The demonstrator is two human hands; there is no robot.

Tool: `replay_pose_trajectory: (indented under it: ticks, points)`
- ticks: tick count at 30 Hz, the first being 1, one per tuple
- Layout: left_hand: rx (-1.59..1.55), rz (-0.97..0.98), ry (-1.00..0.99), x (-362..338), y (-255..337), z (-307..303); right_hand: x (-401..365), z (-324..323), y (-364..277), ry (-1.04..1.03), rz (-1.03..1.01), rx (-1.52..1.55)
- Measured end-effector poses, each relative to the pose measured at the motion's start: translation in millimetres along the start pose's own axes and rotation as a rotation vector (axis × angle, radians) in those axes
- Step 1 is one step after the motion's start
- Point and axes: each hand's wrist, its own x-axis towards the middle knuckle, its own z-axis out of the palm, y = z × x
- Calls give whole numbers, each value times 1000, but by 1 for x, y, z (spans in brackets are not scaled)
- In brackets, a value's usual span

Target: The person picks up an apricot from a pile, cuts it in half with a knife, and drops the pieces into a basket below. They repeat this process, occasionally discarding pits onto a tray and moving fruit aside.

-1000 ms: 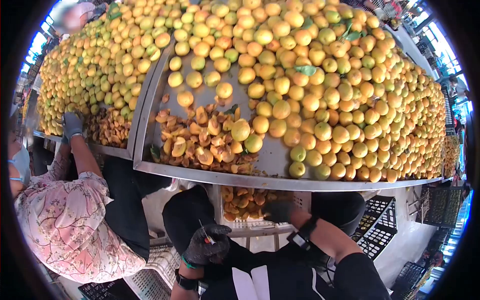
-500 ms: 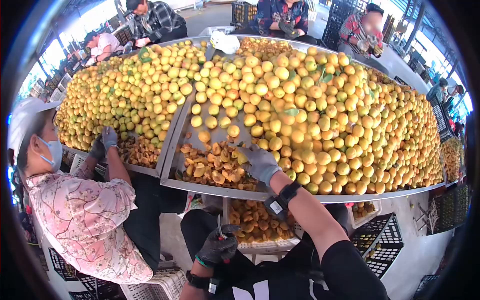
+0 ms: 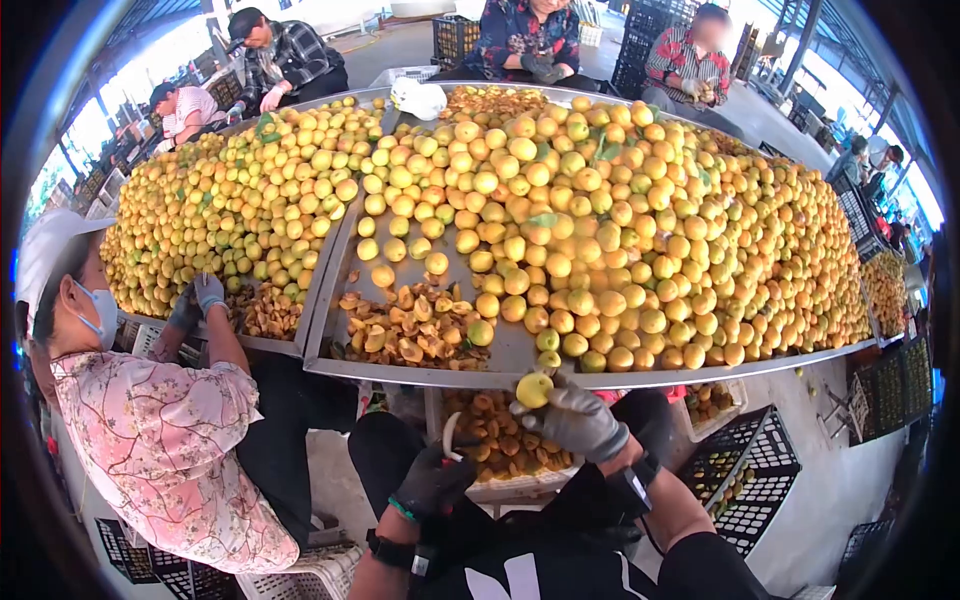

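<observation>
Hovering near the rim, right fingers clamp a fruit, left fingers a blade.

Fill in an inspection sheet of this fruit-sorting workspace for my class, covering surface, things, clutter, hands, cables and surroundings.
Surface: metal table with raised rim and divider.
Work things: whole fruit heaped; cut pieces at the near edge, more in a pale crate below.
Clutter: leaves among fruit; white bundle at the far side.
Hands: gloved; left hand holds a curved tool, right hand a yellow fruit.
Cables: thin dark line near right wrist, unclear.
Surroundings: co-workers, black crates.
</observation>
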Motion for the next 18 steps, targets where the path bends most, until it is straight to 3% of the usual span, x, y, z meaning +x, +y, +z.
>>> replay_pose_trajectory:
  ticks: [1,3,4,6,8,10,16,18]
  points:
    - [0,-8,-1,4,-7,6,-11,-1,6,-2,21,-6]
    - [538,236,11,15,-25,16,-32,-5,21,42,44,-1]
    - [539,226,11,16,-28,18,-40,-6,28,47,46,7]
    - [1168,416,-112,18,-26,25,-58,-4,39,122,-92,-433]
    - [1196,316,-134,11,-16,38,-72,1,48,175,-36,-277]
    - [1325,473,-111,2,-13,51,-80,1,55,265,-57,-422]
    - [1614,429,18,-6,-10,79,-94,19,51,349,-39,-381]
    - [1545,441,-11,-9,-1,91,-90,16,53,344,-72,-301]
